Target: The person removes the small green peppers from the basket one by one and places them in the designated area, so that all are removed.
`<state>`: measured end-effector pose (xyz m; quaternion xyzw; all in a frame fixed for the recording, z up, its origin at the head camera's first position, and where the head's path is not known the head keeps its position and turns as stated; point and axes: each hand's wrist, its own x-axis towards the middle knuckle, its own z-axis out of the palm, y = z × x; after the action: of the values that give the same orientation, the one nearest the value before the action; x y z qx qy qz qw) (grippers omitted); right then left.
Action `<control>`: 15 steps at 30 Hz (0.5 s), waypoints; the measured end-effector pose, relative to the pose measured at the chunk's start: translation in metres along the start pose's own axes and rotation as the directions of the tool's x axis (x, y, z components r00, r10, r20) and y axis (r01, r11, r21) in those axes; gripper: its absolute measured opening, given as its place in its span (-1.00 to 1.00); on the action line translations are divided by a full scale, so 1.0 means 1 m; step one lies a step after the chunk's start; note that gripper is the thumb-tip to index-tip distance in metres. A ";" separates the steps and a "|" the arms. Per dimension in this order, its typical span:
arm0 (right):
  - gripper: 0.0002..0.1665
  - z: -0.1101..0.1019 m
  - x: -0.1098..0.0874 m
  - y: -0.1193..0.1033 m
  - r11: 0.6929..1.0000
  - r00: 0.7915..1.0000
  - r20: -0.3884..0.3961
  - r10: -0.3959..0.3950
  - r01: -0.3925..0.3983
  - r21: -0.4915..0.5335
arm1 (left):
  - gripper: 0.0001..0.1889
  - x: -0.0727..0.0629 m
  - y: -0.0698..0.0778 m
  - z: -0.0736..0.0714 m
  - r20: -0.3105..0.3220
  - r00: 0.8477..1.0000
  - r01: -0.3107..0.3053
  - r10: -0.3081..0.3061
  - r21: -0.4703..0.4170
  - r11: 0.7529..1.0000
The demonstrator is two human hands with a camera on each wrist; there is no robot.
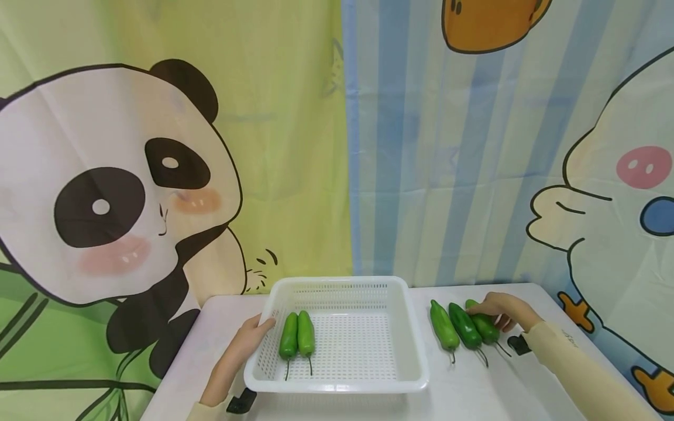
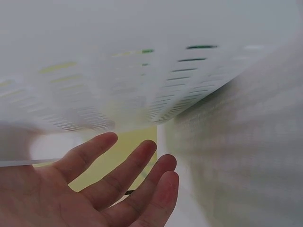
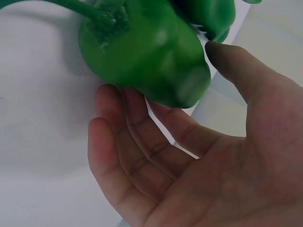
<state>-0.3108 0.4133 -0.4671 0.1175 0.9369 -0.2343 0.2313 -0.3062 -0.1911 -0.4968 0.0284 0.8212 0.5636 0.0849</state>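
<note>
A white plastic basket [image 1: 337, 387] stands on the table, with two green peppers [image 1: 306, 334] side by side near its left wall. My left hand [image 1: 247, 342] holds the basket's left rim, thumb over the top. In the left wrist view its fingers [image 2: 128, 175] extend below the rim, outside the slotted wall; the thumb is hidden. Right of the basket lie three more green peppers. My right hand [image 1: 502, 310] is around the rightmost pepper [image 1: 487, 332], thumb on one side and curled fingers [image 3: 137, 142] on the other. Beside it lie a middle pepper [image 1: 466, 327] and a left one [image 1: 444, 327].
The white-covered table [image 1: 453, 392] runs beneath everything. Behind it hangs a printed curtain [image 1: 295, 146] with a panda, stripes and a pale cartoon figure. Each wrist wears a small black device.
</note>
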 end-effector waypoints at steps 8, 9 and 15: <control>-0.27 -0.014 -0.003 -0.005 1.000 0.999 -0.037 0.002 -0.003 -0.023 | -0.45 0.000 0.000 0.001 -0.006 1.000 0.002 -0.002 0.000 1.000; -0.25 -0.017 -0.004 -0.007 1.000 0.999 -0.044 0.002 -0.003 -0.026 | -0.44 0.000 0.000 0.001 -0.007 1.000 0.004 -0.004 0.001 1.000; -0.08 -0.033 -0.015 -0.027 0.998 0.998 -0.070 -0.008 0.004 -0.056 | -0.44 0.000 -0.001 0.000 -0.003 1.000 -0.003 0.003 0.010 1.000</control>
<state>-0.3197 0.4048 -0.4236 0.1165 0.9509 -0.2046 0.2008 -0.3064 -0.1912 -0.4976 0.0290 0.8241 0.5597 0.0828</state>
